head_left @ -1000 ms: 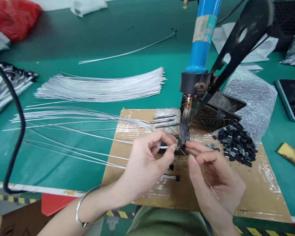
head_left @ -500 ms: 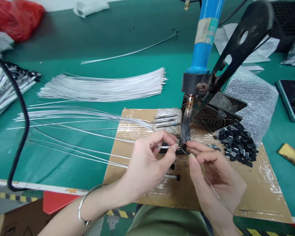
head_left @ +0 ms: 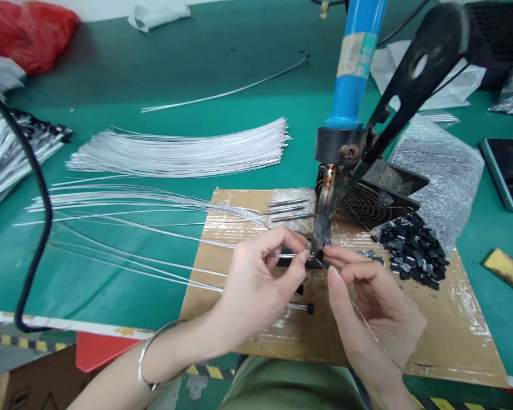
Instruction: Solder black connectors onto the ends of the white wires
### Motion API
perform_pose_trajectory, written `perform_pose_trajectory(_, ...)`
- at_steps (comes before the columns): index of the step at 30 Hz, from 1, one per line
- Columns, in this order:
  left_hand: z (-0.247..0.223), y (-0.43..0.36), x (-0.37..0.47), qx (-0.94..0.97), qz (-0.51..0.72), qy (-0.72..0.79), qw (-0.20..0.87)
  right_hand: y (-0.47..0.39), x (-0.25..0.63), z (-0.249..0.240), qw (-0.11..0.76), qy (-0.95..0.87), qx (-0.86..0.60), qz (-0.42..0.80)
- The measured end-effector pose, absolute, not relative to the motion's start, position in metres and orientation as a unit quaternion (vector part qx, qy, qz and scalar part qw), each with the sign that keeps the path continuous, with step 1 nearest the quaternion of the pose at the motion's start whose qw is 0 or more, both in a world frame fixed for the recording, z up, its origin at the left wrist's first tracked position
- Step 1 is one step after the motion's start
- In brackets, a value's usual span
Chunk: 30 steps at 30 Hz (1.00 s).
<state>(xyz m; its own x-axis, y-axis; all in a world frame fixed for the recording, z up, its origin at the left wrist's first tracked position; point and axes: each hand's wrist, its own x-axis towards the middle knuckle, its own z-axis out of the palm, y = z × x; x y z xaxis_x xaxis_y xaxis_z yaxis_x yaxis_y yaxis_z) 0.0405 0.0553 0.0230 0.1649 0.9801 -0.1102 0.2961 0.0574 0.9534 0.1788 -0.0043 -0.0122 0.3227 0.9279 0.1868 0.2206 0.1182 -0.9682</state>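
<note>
My left hand [head_left: 267,279] pinches the end of a white wire [head_left: 285,255] right under the tip of a soldering iron [head_left: 324,219]. My right hand [head_left: 374,307] holds a strand of thin solder wire [head_left: 370,328] between thumb and fingers. The solder's end reaches up to the iron's tip, and its tail runs back over the palm. The iron has a blue handle and is clamped in a black metal bracket [head_left: 410,80], pointing down. What sits exactly at the joint is partly hidden by my fingertips. Below my left hand lies a wire with a black end piece [head_left: 309,308].
A cardboard sheet [head_left: 453,336] covers the work area. Black connector pieces [head_left: 414,250] are heaped at right, beside a black fan [head_left: 367,199] and bubble wrap [head_left: 440,171]. White wires [head_left: 183,151] lie bundled at left. A black cable [head_left: 47,228] loops along the left. A phone [head_left: 511,173] lies far right.
Almost nothing differs. My right hand has shifted very slightly left, with the solder wire still at the iron's tip; my left hand stays in place.
</note>
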Motion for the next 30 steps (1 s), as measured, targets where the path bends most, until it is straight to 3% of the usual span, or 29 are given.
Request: perform_pose_trajectory(30,0.0201,0.0526,0.0405,0.596,0.376,0.528,0.474,-0.0049,0.1783,-0.0194,0.582,-0.519,-0.560,0.279)
